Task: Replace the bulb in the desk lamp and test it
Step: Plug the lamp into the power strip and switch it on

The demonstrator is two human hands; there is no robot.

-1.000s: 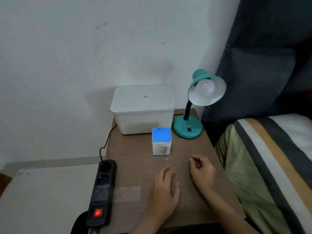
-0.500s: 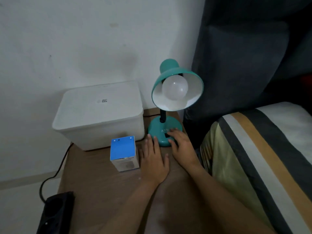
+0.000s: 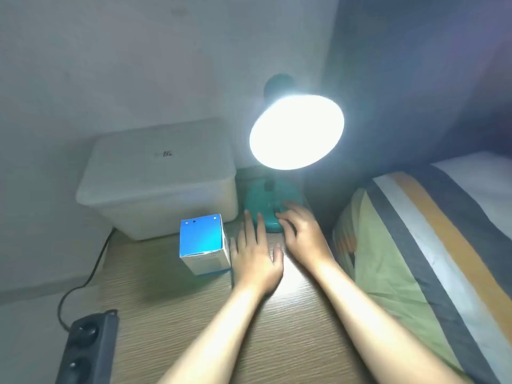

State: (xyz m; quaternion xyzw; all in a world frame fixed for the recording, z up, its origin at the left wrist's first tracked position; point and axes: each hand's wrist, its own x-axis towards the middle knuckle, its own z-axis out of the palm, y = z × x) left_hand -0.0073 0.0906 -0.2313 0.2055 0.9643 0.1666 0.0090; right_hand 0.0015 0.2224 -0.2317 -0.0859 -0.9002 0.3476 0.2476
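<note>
The teal desk lamp stands at the back of the wooden bedside table (image 3: 171, 309). Its shade (image 3: 296, 131) glows bright white, so the bulb inside is lost in glare. My right hand (image 3: 300, 232) rests on the front of the teal lamp base (image 3: 263, 200), fingertips at the switch. My left hand (image 3: 257, 254) lies flat on the table just left of the base, fingers apart, holding nothing. A blue and white bulb box (image 3: 203, 243) stands next to my left hand.
A white lidded plastic bin (image 3: 158, 176) sits behind the box against the wall. A black power strip (image 3: 88, 347) lies at the table's front left, its cable running up the left edge. A striped bed (image 3: 432, 245) borders the table on the right.
The lamp has switched on and now floods the view with light. My right hand stays on the base and my left hand stays beside it. The camera has moved closer.
</note>
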